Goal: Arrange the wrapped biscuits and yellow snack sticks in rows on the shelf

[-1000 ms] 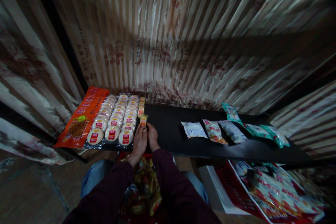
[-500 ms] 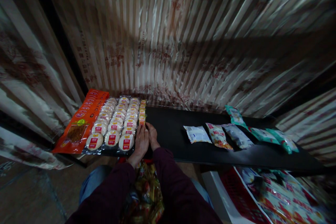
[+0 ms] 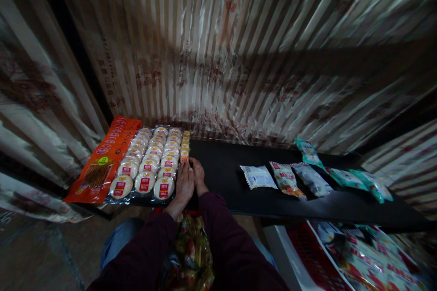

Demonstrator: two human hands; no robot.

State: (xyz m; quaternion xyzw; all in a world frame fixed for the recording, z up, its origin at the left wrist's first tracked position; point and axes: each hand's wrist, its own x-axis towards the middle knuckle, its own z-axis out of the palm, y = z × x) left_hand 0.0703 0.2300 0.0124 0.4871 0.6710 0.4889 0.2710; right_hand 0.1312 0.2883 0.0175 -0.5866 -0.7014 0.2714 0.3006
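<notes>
Side by side at the near end of a short row of small yellow packets [image 3: 185, 146] are my left hand [image 3: 185, 183] and my right hand [image 3: 198, 175]. Both have their fingers pressed together, and whatever lies beneath or between them is hidden. Left of them, clear-wrapped round white crackers [image 3: 164, 188] with red labels lie in three overlapping columns on the black shelf [image 3: 221, 163]. Overlapping orange bags [image 3: 97, 175] of brown sticks lie at the shelf's left end.
White packets [image 3: 258, 177], a red-and-white packet [image 3: 287, 179] and green packets [image 3: 347, 178] lie on the shelf's right half. Below stand a carton [image 3: 309, 254] of packets and, between my knees, shiny wrapped items [image 3: 191, 254]. Pleated curtain [image 3: 218, 54] hangs behind.
The view has shifted slightly. Both hands stay in nearly the same place at the near end of the yellow row.
</notes>
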